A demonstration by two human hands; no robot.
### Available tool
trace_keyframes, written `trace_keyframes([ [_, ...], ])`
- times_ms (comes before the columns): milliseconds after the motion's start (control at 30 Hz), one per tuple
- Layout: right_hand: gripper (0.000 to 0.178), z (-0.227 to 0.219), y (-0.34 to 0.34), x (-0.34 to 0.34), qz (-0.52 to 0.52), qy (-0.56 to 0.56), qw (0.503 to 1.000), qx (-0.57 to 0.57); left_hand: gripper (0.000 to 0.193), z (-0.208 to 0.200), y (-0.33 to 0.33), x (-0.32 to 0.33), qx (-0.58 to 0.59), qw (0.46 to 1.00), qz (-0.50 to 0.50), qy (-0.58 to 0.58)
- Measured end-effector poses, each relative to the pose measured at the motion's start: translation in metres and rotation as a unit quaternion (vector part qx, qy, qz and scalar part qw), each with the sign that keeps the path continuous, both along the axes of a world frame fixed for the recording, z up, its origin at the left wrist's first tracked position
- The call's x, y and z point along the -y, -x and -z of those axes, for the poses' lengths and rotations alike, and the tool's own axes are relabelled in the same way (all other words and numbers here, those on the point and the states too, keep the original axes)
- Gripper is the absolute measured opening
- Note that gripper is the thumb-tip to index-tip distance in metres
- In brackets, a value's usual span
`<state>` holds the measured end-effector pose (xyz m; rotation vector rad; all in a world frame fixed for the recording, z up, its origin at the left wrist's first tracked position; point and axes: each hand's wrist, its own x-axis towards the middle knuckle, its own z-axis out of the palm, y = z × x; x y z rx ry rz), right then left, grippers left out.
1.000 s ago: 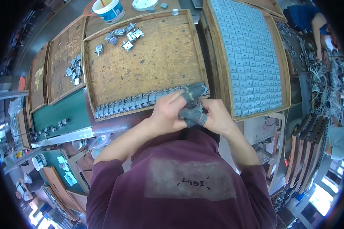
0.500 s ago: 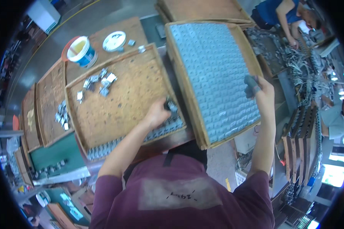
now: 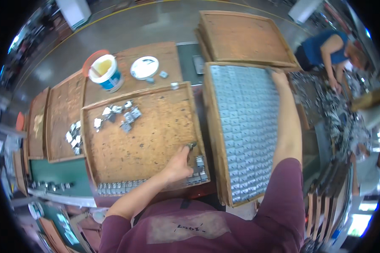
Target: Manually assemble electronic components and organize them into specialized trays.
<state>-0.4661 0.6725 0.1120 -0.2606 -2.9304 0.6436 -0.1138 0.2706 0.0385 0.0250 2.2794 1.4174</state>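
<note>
My left hand [image 3: 179,165] is low over the right side of a shallow wooden tray [image 3: 152,145]. Its thumb and fingers pinch a small dark metal part [image 3: 191,145]. Beside that hand, a row of small metal parts [image 3: 126,186] runs along the near edge and turns up the right side. My right hand [image 3: 279,78] reaches to the far right corner of a second, deeper-looking wooden tray [image 3: 218,139], which is covered with rows of grey metal pieces [image 3: 245,122]. Its fingers look bunched together at the corner; what they hold, if anything, is too small to make out.
Loose shiny parts [image 3: 126,116] lie in the left tray. Behind it stand a white-and-blue bucket [image 3: 109,78] and a round white lid [image 3: 144,67]. Stacked wooden trays [image 3: 245,36] rise at the back. A co-worker in blue [image 3: 331,50] handles metal pieces at the right.
My right hand has moved away from me, from the right tray's middle to its far corner. My left hand has stayed by the left tray's right side. The view has shifted.
</note>
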Motion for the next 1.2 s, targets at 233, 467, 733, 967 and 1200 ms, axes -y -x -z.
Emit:
trace_keyframes([
  [233,0.055,-0.038,-0.015,0.061,0.043,-0.02,0.999,0.013,0.041,-0.022,0.051,0.089,-0.28,0.911,-0.187,0.24],
  [467,0.022,-0.072,-0.131,0.089,-0.064,0.516,0.849,-0.098,0.031,-0.027,0.044,0.148,-0.26,0.818,-0.278,0.43],
  [733,0.022,-0.07,-0.257,0.144,-0.147,0.487,0.861,0.007,0.03,0.013,0.027,0.172,-0.177,0.856,-0.243,0.42],
  [967,0.023,-0.056,-0.33,0.176,-0.18,0.462,0.866,0.062,0.028,0.009,0.004,0.185,-0.177,0.892,-0.306,0.282],
  [1200,0.028,-0.042,-0.361,0.222,-0.18,0.545,0.817,0.061,0.016,-0.04,-0.063,0.119,-0.044,0.782,-0.45,-0.429],
])
